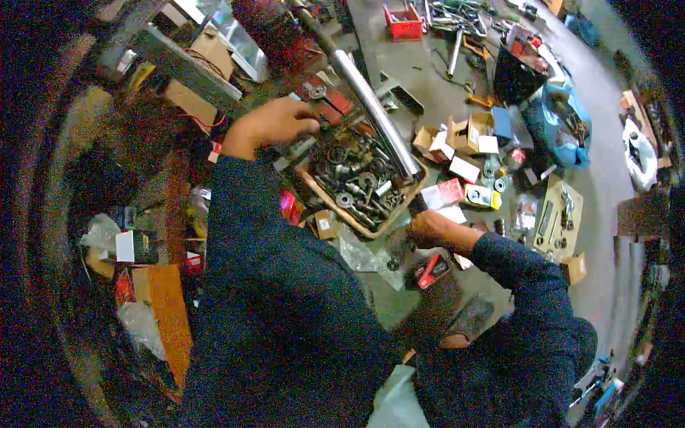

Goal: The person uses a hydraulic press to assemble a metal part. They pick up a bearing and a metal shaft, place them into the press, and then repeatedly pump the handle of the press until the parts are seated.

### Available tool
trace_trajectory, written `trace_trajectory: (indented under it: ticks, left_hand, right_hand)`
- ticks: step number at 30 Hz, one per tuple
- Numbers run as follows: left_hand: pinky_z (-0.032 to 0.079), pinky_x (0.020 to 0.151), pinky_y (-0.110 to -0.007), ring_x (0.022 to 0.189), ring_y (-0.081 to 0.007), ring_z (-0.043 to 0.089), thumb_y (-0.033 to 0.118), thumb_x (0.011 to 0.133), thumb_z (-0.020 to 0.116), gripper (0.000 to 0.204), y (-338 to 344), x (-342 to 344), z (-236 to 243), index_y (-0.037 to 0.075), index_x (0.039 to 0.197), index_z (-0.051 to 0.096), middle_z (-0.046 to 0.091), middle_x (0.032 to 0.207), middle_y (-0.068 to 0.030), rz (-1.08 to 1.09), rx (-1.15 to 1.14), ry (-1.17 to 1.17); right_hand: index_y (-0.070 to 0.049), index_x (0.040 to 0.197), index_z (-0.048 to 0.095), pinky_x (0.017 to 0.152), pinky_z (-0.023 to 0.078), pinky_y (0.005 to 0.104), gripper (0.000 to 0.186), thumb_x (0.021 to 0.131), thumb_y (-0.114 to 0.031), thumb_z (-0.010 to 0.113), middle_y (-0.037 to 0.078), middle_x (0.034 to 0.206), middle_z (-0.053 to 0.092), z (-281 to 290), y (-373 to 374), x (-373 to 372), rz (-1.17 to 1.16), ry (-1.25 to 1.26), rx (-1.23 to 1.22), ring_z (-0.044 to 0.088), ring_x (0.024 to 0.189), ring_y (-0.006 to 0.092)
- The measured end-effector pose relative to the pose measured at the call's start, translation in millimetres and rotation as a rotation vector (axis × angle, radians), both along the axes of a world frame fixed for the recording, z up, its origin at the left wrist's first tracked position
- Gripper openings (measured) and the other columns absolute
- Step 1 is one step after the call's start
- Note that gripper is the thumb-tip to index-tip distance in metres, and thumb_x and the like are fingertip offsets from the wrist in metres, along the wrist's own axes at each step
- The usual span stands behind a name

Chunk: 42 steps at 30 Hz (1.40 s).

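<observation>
A shallow tray with a tan rim sits on the floor, filled with dark, greasy metal parts such as rings and gears. At its far left corner is my left hand, its fingers curled downward and closed over something dark that I cannot make out. My right hand is closed beside the tray's near right corner; whatever its fingers hold is hidden. A long shiny metal tube slants across the tray's far right side, between the two hands. Beyond my left hand lies a red metal part.
Right of the tray are opened cardboard boxes, a yellow-and-white box and a blue bag. A red crate and a pile of tools lie farther off. Clear plastic and a red box lie nearer.
</observation>
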<state>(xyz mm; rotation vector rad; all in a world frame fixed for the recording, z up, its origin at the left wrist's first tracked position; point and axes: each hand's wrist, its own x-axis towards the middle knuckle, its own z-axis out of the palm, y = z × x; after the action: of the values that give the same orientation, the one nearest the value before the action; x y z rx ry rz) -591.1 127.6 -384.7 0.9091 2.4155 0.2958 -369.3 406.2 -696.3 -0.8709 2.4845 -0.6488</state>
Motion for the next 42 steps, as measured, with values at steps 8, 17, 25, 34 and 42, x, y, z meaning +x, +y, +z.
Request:
trace_trajectory:
  ticks: [8, 17, 25, 34, 42]
  left_hand:
    - [0.049, 0.084, -0.034, 0.097, -0.0217, 0.063, 0.031, 0.080, 0.072, 0.056, -30.9, 54.7, -65.2, 0.004, 0.125, 0.055, 0.066, 0.109, -0.0102, -0.197, 0.275, -0.294]
    - [0.052, 0.083, -0.028, 0.094, -0.0131, 0.062, -0.002, 0.080, 0.069, 0.038, -4.2, 79.0, -94.1, 0.001, 0.117, 0.060, 0.065, 0.108, -0.0059, 0.653, 1.241, -0.461]
    - [0.047, 0.077, -0.029, 0.083, -0.0134, 0.059, 0.015, 0.091, 0.061, 0.015, -6.1, 25.0, -129.1, 0.003, 0.100, 0.062, 0.064, 0.094, -0.0025, 1.109, 1.624, -0.094]
    - [0.050, 0.080, -0.035, 0.091, -0.0244, 0.062, 0.026, 0.095, 0.050, 0.027, 15.5, -46.2, -178.4, 0.004, 0.101, 0.063, 0.066, 0.095, -0.0123, 0.935, 1.436, 0.264]
    - [0.045, 0.085, -0.046, 0.094, -0.0381, 0.059, 0.026, 0.094, 0.051, 0.025, -2.5, -99.5, -217.2, 0.007, 0.104, 0.063, 0.065, 0.102, -0.0175, 0.783, 0.981, 0.967]
  right_hand:
    - [-0.005, 0.097, 0.056, 0.057, 0.046, 0.0344, 0.023, 0.089, -0.026, 0.061, 0.010, 0.079, 0.062, 142.6, -46.1, -73.1, -0.318, 0.050, -0.553, 0.058, 0.065, 0.0224]
    - [-0.007, 0.106, 0.061, 0.064, 0.043, 0.0208, 0.022, 0.093, -0.025, 0.060, 0.000, 0.085, 0.061, 179.6, -113.7, -127.0, -0.618, -0.324, -1.306, 0.053, 0.072, 0.0070]
    - [-0.008, 0.106, 0.061, 0.050, 0.041, 0.0244, 0.036, 0.092, -0.041, 0.056, 0.002, 0.080, 0.059, 263.7, -126.1, -183.1, -0.622, -0.277, -1.378, 0.052, 0.062, 0.0081]
    - [-0.004, 0.094, 0.056, 0.040, 0.032, 0.0197, 0.032, 0.095, -0.036, 0.052, -0.004, 0.064, 0.048, 264.3, -145.4, -240.3, -0.581, -0.961, -1.768, 0.042, 0.050, 0.0069]
    - [-0.003, 0.091, 0.063, 0.050, 0.038, 0.0243, 0.023, 0.089, -0.026, 0.062, 0.001, 0.062, 0.054, 275.3, -143.3, -240.0, -0.668, -0.137, -1.187, 0.045, 0.056, 0.0057]
